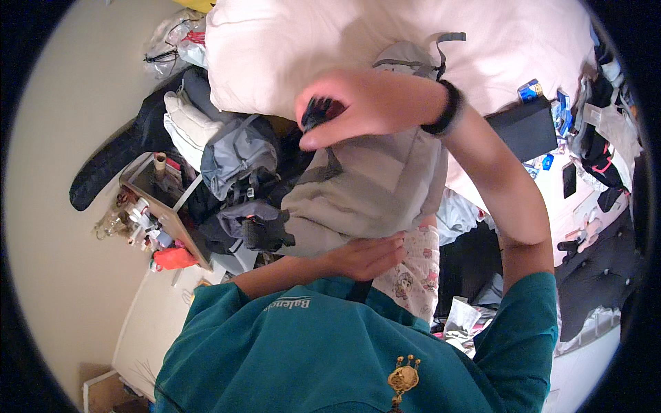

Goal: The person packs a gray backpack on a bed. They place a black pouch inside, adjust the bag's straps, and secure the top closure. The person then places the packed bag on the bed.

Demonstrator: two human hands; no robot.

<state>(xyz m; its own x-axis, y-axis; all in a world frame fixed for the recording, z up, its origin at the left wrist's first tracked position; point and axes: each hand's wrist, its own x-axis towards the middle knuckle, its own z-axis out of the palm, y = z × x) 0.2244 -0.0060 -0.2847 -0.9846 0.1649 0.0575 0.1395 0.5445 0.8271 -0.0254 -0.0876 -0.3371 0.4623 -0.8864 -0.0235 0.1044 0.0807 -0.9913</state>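
A grey-beige backpack (361,191) lies across my lap, its upper part reaching the pink bed. Its dark strap padding (266,229) hangs at the left. My left hand (369,258) rests flat along the bag's near edge, against its fabric. Above the bag, my right hand (356,108) is curled around a small dark object (321,112). Thin black prongs or bristles show on that object; blur and the fingers hide the rest. A black band (446,108) circles the right wrist.
A pink-covered bed (268,51) spans the far side. On it at right lie a black flat case (524,129), a blue can (530,91) and a phone (569,180). A blue-grey bag (240,149) and a cluttered wooden shelf (199,248) stand at left.
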